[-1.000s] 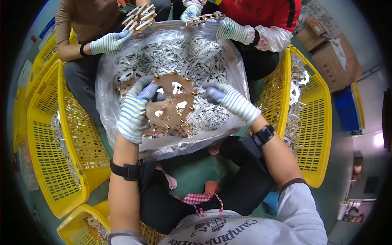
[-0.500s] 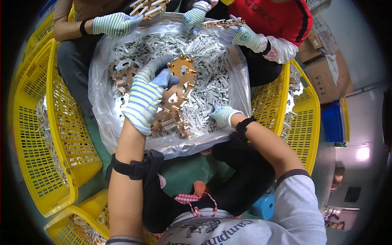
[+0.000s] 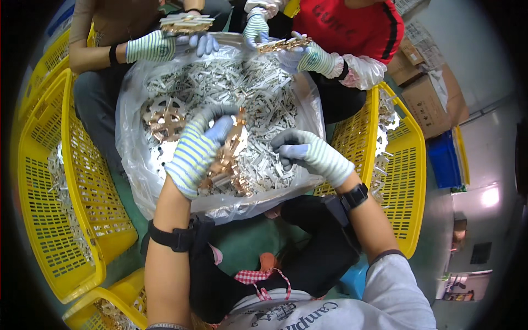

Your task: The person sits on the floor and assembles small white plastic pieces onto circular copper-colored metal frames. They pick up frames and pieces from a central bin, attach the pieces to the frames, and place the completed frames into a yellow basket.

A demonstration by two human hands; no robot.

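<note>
My left hand [image 3: 195,151], in a striped glove with grey-blue fingertips, is closed around the upper edge of a copper-coloured toothed metal plate [image 3: 226,157]. The plate is tilted nearly edge-on over a heap of small white strips [image 3: 264,113]. To its right my right hand [image 3: 313,154], gloved alike, hangs above the strips with fingers curled together. Whatever those fingers hold, if anything, is hidden. Left of my left hand lie another copper-coloured round plate [image 3: 166,122] and a silvery plate [image 3: 158,155], partly covered by the glove.
A clear plastic liner [image 3: 132,121] surrounds the heap. Yellow crates [image 3: 93,181] stand left and another yellow crate [image 3: 399,187] right. Across from me, two people's gloved hands [image 3: 151,48] [image 3: 311,58] handle similar plates with white strips. Cardboard boxes [image 3: 426,104] and a blue bin [image 3: 443,162] are farther right.
My right hand has lifted from the strips and turned, its fingers curling. The plate in my left hand has tipped from face-on to nearly edge-on.
</note>
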